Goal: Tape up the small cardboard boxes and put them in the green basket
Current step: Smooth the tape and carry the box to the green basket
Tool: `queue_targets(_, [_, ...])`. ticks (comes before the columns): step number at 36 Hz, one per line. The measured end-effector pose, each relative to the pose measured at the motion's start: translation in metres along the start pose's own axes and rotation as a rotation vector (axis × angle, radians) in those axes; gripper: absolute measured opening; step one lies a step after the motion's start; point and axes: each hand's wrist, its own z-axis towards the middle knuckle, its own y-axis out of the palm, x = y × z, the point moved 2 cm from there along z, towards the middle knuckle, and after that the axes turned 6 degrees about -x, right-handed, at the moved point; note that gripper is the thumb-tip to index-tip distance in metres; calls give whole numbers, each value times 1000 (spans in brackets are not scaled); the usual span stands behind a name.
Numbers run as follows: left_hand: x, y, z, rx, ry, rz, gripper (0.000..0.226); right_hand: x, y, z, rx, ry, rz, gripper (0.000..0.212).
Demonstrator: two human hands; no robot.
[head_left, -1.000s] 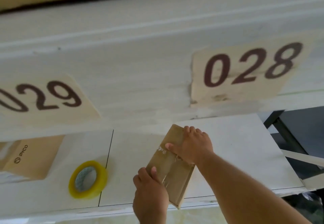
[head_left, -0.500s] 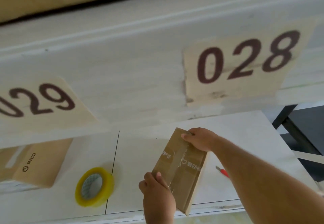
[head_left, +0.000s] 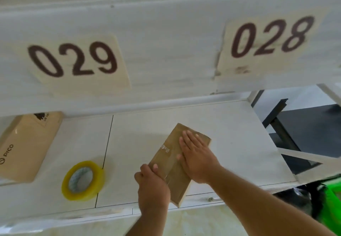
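box lies flat on the desk. right hand presses open-palmed on top, left hand pinches its near end; tape roll sits at nine o'clock.

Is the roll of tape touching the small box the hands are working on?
Apart. The head view shows bare white table between the tape roll and the small box.
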Motion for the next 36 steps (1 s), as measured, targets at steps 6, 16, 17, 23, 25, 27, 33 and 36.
queue_targets(6, [1,-6,1,-63,-29,-46,38,-51,20,-53,64,-149,85,66])
queue_targets(16, [-3,-8,-1,-67,23,-78,39,-54,1,-68,-62,-224,363,62])
queue_targets(17, [-3,-7,0,-63,10,-79,39,-51,3,-64,-63,-230,282,63])
queue_targets(23, [-2,-5,-2,-25,29,-43,45,-29,17,-37,33,-28,30,64])
queue_targets(25, [-2,-5,-3,-23,31,-20,45,-16,8,-19,-26,69,69,74])
queue_targets(27, [-3,-4,-1,-32,18,-16,44,-5,-1,-4,-30,136,43,85])
queue_targets(33, [-1,-4,-1,17,45,-65,64,5,-18,19,-17,330,142,113])
queue_targets(36, [0,-4,0,29,61,-77,67,12,-33,30,-37,457,187,124])
